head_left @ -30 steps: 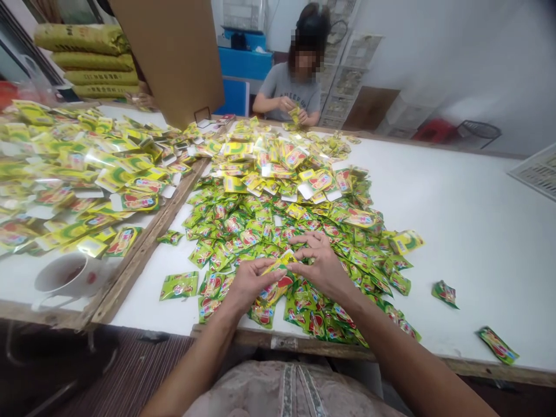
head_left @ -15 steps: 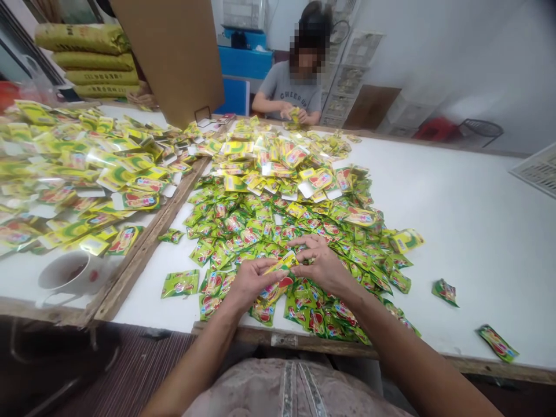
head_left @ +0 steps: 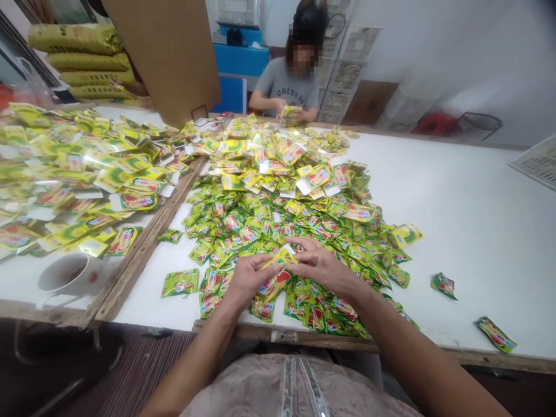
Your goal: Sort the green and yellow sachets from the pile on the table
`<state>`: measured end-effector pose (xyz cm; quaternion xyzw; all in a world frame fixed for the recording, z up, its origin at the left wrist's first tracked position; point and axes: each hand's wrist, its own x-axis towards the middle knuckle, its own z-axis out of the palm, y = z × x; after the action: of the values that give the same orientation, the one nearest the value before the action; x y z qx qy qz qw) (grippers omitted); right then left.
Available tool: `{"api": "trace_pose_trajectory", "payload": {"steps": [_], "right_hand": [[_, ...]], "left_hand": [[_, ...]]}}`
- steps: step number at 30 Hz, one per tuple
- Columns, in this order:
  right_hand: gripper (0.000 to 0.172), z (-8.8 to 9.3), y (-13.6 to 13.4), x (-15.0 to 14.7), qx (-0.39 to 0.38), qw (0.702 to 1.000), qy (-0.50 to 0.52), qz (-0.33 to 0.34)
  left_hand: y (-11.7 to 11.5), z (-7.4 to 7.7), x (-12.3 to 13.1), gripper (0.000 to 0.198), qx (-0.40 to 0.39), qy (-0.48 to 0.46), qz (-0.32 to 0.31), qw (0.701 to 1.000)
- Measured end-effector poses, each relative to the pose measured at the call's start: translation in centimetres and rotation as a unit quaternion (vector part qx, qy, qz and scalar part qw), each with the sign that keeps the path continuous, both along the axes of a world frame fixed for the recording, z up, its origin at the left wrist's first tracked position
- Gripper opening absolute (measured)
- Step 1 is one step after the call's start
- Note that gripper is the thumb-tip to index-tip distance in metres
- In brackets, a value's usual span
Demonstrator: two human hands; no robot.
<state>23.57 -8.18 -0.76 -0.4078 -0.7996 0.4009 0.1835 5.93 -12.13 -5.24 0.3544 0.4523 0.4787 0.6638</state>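
My left hand (head_left: 248,282) grips a small yellow cardboard box (head_left: 278,282) with a red and green print, its thumb across the printed face. At the box's far end a white flap (head_left: 286,250) stands up. My right hand (head_left: 325,267) pinches that end between thumb and forefinger, its other fingers stretched out above. Whatever is inside the box is hidden. Both hands are over a heap of green foil packets (head_left: 313,317) near the table's front edge. Beyond the packets lies a pile of similar yellow boxes (head_left: 234,180).
Left of a wooden strip (head_left: 143,243) are more yellow boxes (head_left: 130,200) and a white mug (head_left: 72,278). Loose packets lie to the right, one at the front edge (head_left: 495,335). A white basket (head_left: 536,165) stands far right. Across the table, a person (head_left: 284,84) handles yellow boxes.
The white flap at the end of the held box now shows more clearly as my right fingers shift there. Across the table, the person's hands and the yellow item in them have moved slightly.
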Motion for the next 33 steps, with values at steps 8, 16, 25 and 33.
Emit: {"api": "trace_pose_trajectory", "payload": {"steps": [8, 16, 25, 33], "right_hand": [[0.023, -1.5, -1.0, -1.2, 0.035, 0.999, -0.03, -0.012], [0.027, -1.4, -1.3, -1.1, 0.092, 0.986, 0.017, -0.137], [0.022, -1.3, -1.7, -1.2, -0.045, 0.998, 0.02, -0.04], [0.027, -2.1, -0.7, -0.8, -0.014, 0.987, 0.035, -0.156]], "left_hand": [[-0.3, 0.0, 0.7, 0.039, -0.027, 0.002, 0.019, 0.999], [0.0, 0.3, 0.3, 0.032, 0.006, -0.003, -0.002, 1.0], [-0.4, -0.2, 0.0, 0.041, -0.007, 0.036, -0.013, 0.999], [-0.9, 0.7, -1.0, 0.044, 0.006, 0.123, -0.095, 0.988]]}}
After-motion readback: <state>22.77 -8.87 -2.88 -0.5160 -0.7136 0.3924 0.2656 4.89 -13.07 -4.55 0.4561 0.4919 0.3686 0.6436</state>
